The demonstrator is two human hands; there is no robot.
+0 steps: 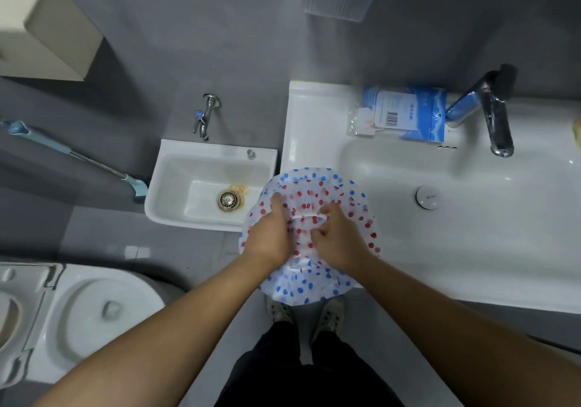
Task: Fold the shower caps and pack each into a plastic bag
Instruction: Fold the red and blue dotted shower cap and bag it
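Note:
A translucent white shower cap (317, 186) with red and blue dots is spread out in front of me, held over the left end of the large washbasin (471, 233). My left hand (270, 233) grips its left side with the thumb on top. My right hand (338, 236) pinches the white elastic rim near the cap's middle. A blue and white packet (408, 112) lies on the basin ledge at the back, with a small clear plastic bag (361, 122) at its left end.
A chrome tap (496, 117) stands at the back right of the washbasin. A small low sink (207, 186) with a wall tap (206, 117) sits to the left. A toilet (72, 315) is at lower left, and a blue brush (78, 155) leans at the wall.

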